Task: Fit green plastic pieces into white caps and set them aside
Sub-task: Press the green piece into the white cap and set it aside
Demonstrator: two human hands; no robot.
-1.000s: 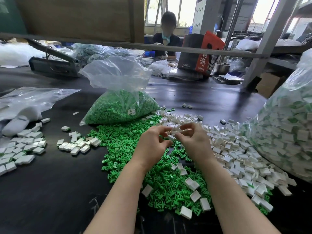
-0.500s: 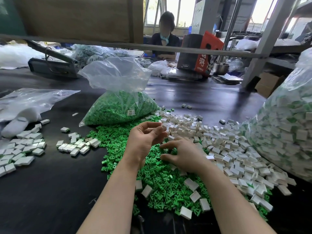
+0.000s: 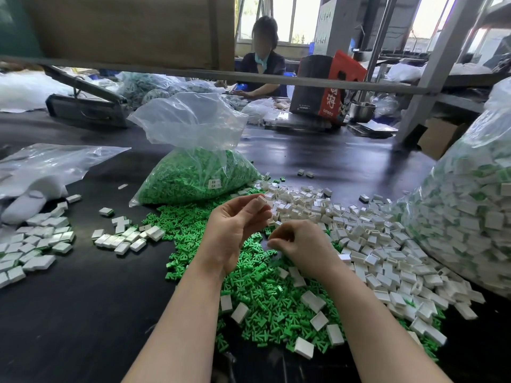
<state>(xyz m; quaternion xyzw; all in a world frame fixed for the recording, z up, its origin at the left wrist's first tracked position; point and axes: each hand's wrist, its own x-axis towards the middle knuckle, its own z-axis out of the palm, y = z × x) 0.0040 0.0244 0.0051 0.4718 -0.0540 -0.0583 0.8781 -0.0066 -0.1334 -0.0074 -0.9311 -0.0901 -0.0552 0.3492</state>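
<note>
My left hand (image 3: pixel 235 228) is raised above the loose green plastic pieces (image 3: pixel 262 297) and pinches one white cap (image 3: pixel 261 200) at its fingertips. Just to the right and lower, my right hand (image 3: pixel 302 246) has its fingers curled down into the green pieces and pinches one there; my fingers mostly hide that piece. The heap of loose white caps (image 3: pixel 365 236) spreads right of both hands. Filled caps lie set aside at the left in two groups, one close (image 3: pixel 124 239) and one at the table's left edge (image 3: pixel 33 247).
An open clear bag of green pieces (image 3: pixel 193 178) stands behind the piles. A very large bag of filled caps (image 3: pixel 470 217) bulges at the right. Another plastic bag (image 3: pixel 41 167) lies far left. The black table (image 3: pixel 83 313) shows at the front left. A person sits across the table.
My hands, together at chest height a second ago, have parted. The right hand dropped onto the green pieces; the left hand stayed raised with a white cap.
</note>
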